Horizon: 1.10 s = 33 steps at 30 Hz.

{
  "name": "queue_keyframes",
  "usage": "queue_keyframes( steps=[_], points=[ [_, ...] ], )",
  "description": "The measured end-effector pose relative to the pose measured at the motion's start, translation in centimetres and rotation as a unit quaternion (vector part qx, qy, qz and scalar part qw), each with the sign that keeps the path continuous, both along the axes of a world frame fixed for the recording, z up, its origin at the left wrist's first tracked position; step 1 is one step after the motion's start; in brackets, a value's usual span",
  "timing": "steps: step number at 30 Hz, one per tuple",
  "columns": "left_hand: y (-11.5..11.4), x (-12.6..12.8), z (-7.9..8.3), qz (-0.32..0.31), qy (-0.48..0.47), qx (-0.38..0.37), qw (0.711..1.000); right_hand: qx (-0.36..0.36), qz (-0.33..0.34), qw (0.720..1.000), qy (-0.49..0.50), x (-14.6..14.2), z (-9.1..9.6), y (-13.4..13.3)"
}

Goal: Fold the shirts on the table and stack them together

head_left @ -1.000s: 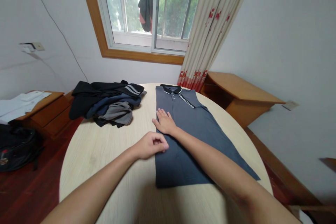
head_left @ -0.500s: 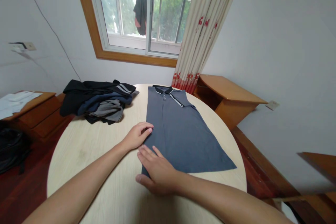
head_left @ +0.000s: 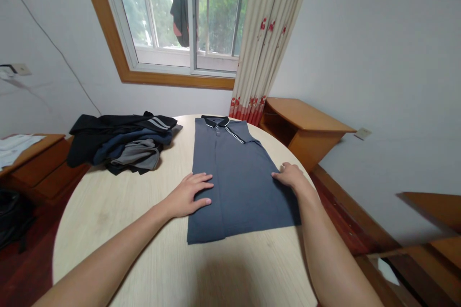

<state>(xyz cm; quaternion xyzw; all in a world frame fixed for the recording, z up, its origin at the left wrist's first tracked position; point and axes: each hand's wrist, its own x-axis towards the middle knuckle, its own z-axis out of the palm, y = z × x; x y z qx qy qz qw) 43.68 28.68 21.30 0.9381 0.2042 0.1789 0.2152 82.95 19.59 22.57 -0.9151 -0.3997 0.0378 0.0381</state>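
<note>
A grey polo shirt (head_left: 245, 187) with a black, white-edged collar lies on the round table, collar toward the window. Its left side is folded inward, and one striped sleeve cuff shows on top near the collar. My left hand (head_left: 188, 194) rests palm down on the shirt's left edge, fingers spread. At the right edge, my right hand (head_left: 291, 176) touches the cloth with its thumb stretched out apart from the fingers; some of those fingers are hidden behind the hand.
A heap of dark and grey clothes (head_left: 122, 141) sits at the table's (head_left: 108, 211) back left. Beyond the right rim stands a wooden desk (head_left: 306, 115), and a curtain (head_left: 268, 33) hangs beside the window. A wooden cabinet (head_left: 39, 163) is at left.
My right hand has moved from the shirt's lower left corner to its right edge. My left hand has spread its fingers on the left edge. The view has shifted slightly right.
</note>
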Motion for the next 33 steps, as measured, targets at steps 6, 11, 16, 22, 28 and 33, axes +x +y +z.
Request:
queue_keyframes(
  steps=[6,11,16,22,28,33],
  points=[
    [-1.0,0.3,0.7,-0.023,0.072,-0.014,0.997,0.0,0.023,0.995,0.1,-0.4,0.5,0.0],
    [-1.0,0.3,0.8,-0.017,0.101,-0.009,0.995,0.006,0.053,0.988,0.146,-1.2,2.1,-1.0],
    [-1.0,0.4,0.9,-0.018,0.116,-0.01,0.993,0.026,0.063,0.978,0.199,-2.5,4.8,-2.0],
    [-1.0,0.3,0.9,-0.017,0.118,-0.007,0.993,0.056,0.217,0.951,0.214,-9.1,6.1,-1.6],
    [-1.0,0.3,1.0,-0.018,0.117,-0.012,0.993,-0.156,0.23,0.881,0.383,-12.2,5.3,-0.2],
    [-0.9,0.3,1.0,-0.023,0.109,-0.014,0.994,0.002,0.162,0.935,0.314,-7.5,4.9,5.9]
  ],
)
